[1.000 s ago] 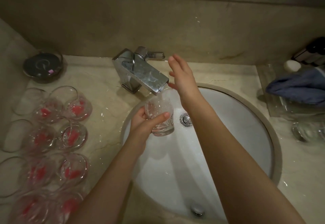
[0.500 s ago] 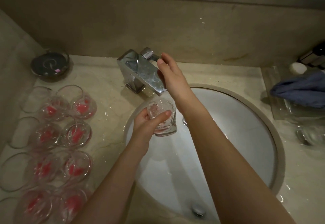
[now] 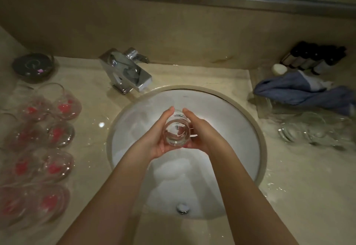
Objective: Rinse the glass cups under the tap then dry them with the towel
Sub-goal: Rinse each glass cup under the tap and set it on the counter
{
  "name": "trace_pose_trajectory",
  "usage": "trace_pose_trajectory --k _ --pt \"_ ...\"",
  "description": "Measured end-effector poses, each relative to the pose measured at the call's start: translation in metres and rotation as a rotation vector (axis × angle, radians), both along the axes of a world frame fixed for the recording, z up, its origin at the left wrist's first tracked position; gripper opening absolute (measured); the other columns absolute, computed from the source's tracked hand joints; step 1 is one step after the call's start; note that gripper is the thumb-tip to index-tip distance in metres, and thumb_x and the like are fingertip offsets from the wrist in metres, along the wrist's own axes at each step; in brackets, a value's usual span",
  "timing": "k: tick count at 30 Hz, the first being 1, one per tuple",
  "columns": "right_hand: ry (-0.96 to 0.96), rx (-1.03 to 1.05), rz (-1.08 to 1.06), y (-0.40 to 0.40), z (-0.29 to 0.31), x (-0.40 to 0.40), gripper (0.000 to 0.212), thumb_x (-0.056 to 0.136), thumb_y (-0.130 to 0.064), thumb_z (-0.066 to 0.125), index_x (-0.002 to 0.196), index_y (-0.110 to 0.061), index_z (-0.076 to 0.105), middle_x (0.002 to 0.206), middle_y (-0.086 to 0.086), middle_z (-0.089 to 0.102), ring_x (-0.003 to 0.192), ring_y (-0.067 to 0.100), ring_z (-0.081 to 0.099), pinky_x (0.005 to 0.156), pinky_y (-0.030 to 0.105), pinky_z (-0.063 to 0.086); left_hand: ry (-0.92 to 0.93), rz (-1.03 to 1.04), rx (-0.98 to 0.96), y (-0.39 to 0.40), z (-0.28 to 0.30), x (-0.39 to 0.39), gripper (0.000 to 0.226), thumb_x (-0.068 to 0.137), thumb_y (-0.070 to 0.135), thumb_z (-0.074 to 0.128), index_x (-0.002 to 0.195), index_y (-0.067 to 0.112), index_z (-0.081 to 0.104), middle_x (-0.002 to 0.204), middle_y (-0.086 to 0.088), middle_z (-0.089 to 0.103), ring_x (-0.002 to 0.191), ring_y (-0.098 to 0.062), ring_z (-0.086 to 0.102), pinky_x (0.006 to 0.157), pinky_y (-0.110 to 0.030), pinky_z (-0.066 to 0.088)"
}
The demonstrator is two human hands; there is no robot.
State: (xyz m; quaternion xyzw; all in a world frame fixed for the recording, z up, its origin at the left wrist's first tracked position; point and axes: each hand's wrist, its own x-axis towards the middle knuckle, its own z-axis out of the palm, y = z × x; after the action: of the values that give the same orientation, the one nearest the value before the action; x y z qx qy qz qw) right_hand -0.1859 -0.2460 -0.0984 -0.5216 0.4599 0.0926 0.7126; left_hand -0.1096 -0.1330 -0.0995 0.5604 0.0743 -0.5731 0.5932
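Your right hand has left the tap handle and come down to the glass cup, so you now hold it between both palms. Your left hand has drawn the cup away from the spout toward the middle of the sink, its mouth turned up toward you.

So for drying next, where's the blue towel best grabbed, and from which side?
Probably the towel's bunched near-left fold, taken by the right hand from the sink side: it lies crumpled on the right counter, that end nearest, with bottles crowding behind it.
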Motion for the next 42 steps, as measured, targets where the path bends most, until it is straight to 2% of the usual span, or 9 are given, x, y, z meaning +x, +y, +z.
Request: trace_pose_trajectory --k 5,9,15,18,22,28,33,38,42 --pt "0.099 0.027 0.034 -0.029 0.003 -0.043 0.047 0.091 -0.054 0.057 0.096 -0.009 0.067 0.081 0.011 0.069 0.061 0.023 0.068 0.057 0.029 0.057 0.064 0.036 0.063 -0.025 0.004 -0.047 0.053 0.090 0.057 0.057 0.098 0.007 0.069 0.083 -0.013 0.074 0.065 -0.022 0.072 0.056 -0.030 0.061" --pt "0.073 -0.002 0.018 -0.057 0.004 -0.089 0.060 0.090 -0.060 0.055 0.114 -0.006 0.064 0.094 0.010 0.067 0.068 0.020 0.068 0.058 0.025 0.055 0.018 -0.050 0.042 -0.051 0.010 -0.085 0.051 0.092 0.055 0.055 0.093 0.006 0.070 0.083 -0.013 0.074 0.068 -0.021 0.073 0.064 -0.031 0.062" --pt "-0.175 -0.001 -0.069 -0.099 0.017 -0.163 0.061 0.093 -0.060 0.048 0.122 -0.007 0.061 0.112 0.009 0.069 0.100 0.026 0.068 0.092 0.038 0.055 -0.225 -0.245 -0.034 -0.097 0.019 -0.138 0.059 0.070 0.058 0.069 0.106 0.011 0.072 0.102 -0.015 0.075 0.093 -0.028 0.073 0.082 -0.039 0.058" --pt "-0.268 -0.078 -0.093 -0.120 0.033 -0.203 0.048 0.092 -0.052 0.055 0.108 -0.009 0.066 0.100 0.007 0.070 0.093 0.024 0.067 0.084 0.036 0.054 -0.396 -0.295 -0.061 -0.123 0.029 -0.167 0.072 0.055 0.056 0.087 0.107 0.010 0.068 0.095 -0.013 0.074 0.087 -0.030 0.074 0.083 -0.045 0.059" --pt "-0.334 -0.222 -0.152 -0.146 0.054 -0.257 0.042 0.080 -0.041 0.066 0.113 -0.015 0.063 0.106 0.004 0.066 0.091 0.012 0.065 0.074 0.025 0.055 -0.643 -0.424 -0.099 -0.157 0.033 -0.198 0.075 0.039 0.055 0.086 0.106 0.026 0.070 0.087 -0.003 0.069 0.085 -0.018 0.072 0.084 -0.033 0.057" --pt "-0.319 -0.447 -0.114 -0.183 0.063 -0.332 0.057 0.073 -0.021 0.078 0.125 -0.025 0.057 0.123 0.002 0.061 0.097 0.011 0.065 0.085 0.024 0.055 -0.911 -0.643 -0.175 -0.204 0.038 -0.243 0.094 0.035 0.054 0.086 0.123 0.031 0.063 0.104 0.012 0.068 0.098 0.000 0.062 0.082 -0.011 0.048" --pt "-0.191 -0.667 -0.036 -0.207 0.056 -0.370 0.071 0.067 -0.016 0.087 0.130 -0.028 0.055 0.121 -0.005 0.061 0.106 0.011 0.061 0.090 0.022 0.051 -1.104 -0.799 -0.178 -0.241 0.034 -0.275 0.090 0.050 0.028 0.097 0.131 0.023 0.058 0.111 0.006 0.067 0.104 -0.010 0.062 0.091 -0.027 0.051" --pt "-0.123 -0.777 -0.053 -0.221 0.044 -0.385 0.079 0.064 -0.020 0.089 0.135 -0.021 0.055 0.124 0.001 0.052 0.110 0.016 0.060 0.095 0.032 0.053 -1.269 -0.842 -0.218 -0.267 0.028 -0.294 0.103 0.036 0.053 0.084 0.129 0.019 0.059 0.113 0.002 0.059 0.095 -0.013 0.063 0.089 -0.030 0.053" --pt "-0.070 -0.819 -0.061 -0.233 0.034 -0.393 0.080 0.066 -0.021 0.088 0.138 -0.018 0.053 0.119 -0.003 0.052 0.107 0.013 0.057 0.094 0.026 0.047 -1.297 -0.824 -0.195 -0.285 0.017 -0.305 0.088 0.047 0.026 0.097 0.124 0.017 0.054 0.109 -0.001 0.062 0.091 -0.013 0.060 0.085 -0.028 0.052"
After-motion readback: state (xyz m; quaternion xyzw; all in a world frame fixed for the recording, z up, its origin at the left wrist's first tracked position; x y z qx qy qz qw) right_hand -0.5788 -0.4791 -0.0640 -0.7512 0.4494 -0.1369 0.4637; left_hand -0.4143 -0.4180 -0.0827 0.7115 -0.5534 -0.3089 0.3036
